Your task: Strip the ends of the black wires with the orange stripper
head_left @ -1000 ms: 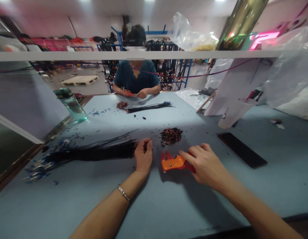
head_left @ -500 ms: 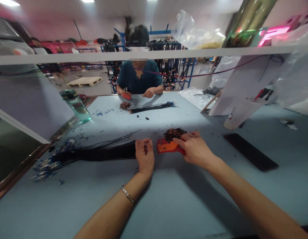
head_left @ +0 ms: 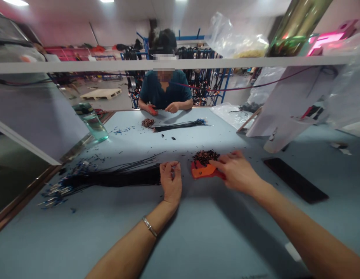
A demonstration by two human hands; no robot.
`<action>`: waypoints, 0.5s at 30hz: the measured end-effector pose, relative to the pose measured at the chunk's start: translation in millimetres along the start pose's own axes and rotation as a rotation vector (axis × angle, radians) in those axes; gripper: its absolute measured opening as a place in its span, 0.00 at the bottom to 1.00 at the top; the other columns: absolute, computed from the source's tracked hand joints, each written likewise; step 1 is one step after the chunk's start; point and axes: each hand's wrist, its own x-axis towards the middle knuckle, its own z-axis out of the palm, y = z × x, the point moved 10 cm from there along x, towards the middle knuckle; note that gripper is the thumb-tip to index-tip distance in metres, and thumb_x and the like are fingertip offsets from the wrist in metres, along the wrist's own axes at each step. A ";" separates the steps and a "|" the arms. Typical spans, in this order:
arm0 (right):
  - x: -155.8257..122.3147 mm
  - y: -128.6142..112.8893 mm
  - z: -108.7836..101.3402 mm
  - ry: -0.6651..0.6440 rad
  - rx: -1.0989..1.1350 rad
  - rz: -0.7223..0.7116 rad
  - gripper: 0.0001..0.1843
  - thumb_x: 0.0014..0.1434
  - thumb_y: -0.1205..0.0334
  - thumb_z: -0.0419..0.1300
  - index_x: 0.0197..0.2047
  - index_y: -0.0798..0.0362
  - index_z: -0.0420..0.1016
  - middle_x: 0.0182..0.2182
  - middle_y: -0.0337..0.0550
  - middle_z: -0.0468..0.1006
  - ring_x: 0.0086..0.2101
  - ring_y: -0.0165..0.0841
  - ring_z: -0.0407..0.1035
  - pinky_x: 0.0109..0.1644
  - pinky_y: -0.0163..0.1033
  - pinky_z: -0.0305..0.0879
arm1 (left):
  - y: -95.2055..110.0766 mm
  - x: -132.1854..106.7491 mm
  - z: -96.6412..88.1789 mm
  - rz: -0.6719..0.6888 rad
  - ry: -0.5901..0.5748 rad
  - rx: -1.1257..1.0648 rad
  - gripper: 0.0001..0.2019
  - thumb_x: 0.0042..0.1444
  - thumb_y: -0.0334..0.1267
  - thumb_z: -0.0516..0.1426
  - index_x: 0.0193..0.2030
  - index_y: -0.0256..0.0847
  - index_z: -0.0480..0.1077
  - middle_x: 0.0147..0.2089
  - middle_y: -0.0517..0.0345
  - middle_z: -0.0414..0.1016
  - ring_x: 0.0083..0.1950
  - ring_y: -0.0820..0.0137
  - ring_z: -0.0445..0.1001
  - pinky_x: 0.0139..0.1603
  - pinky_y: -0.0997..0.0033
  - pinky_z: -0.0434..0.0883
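Note:
My left hand is closed in a pinch on a thin black wire at the right end of a bundle of black wires. The bundle lies flat to the left, and its far end carries blue and silvery tips. My right hand grips a red and orange wire stripper, whose head points left toward my left hand, a short gap away. Just behind the tool lies a heap of small black and copper-coloured offcuts.
Across the table a person works with a red tool, a smaller wire bundle and scraps. A green bottle stands left. At right are a dark flat phone-like slab and a white cup. A shelf bar crosses above.
My right hand and the wire stripper have moved right, widening the gap to my left hand. My left hand keeps its pinch. The whole view has shifted slightly.

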 end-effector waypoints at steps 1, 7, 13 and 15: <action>-2.4 -9.3 1.4 -0.005 0.034 -0.042 0.29 0.46 0.69 0.60 0.54 0.47 0.70 0.38 0.47 0.75 0.37 0.42 0.69 0.50 0.49 0.48 | 0.6 0.2 -0.4 0.005 0.000 0.004 0.07 0.57 0.39 0.55 0.34 0.40 0.72 0.36 0.57 0.64 0.33 0.73 0.64 0.33 0.75 0.64; -12.3 2.9 13.4 0.003 0.045 0.068 0.26 0.47 0.71 0.58 0.52 0.51 0.72 0.37 0.51 0.76 0.38 0.43 0.69 0.50 0.50 0.51 | -2.6 -0.4 3.8 -0.045 -0.051 -0.116 0.09 0.57 0.42 0.54 0.34 0.40 0.69 0.31 0.60 0.66 0.30 0.74 0.65 0.31 0.76 0.65; -45.9 56.0 28.6 0.055 0.768 0.464 0.25 0.47 0.64 0.56 0.51 0.52 0.72 0.37 0.46 0.79 0.36 0.42 0.72 0.40 0.43 0.63 | 5.0 -11.7 38.2 -0.105 -0.378 -0.253 0.10 0.56 0.44 0.54 0.34 0.39 0.67 0.21 0.65 0.66 0.22 0.76 0.64 0.27 0.77 0.64; -48.2 40.8 38.0 0.045 1.245 0.437 0.26 0.49 0.60 0.55 0.52 0.55 0.70 0.37 0.47 0.79 0.37 0.42 0.72 0.38 0.42 0.66 | 8.6 -17.8 48.6 -0.106 -0.495 -0.241 0.09 0.56 0.43 0.54 0.34 0.39 0.68 0.19 0.66 0.66 0.20 0.76 0.63 0.24 0.77 0.62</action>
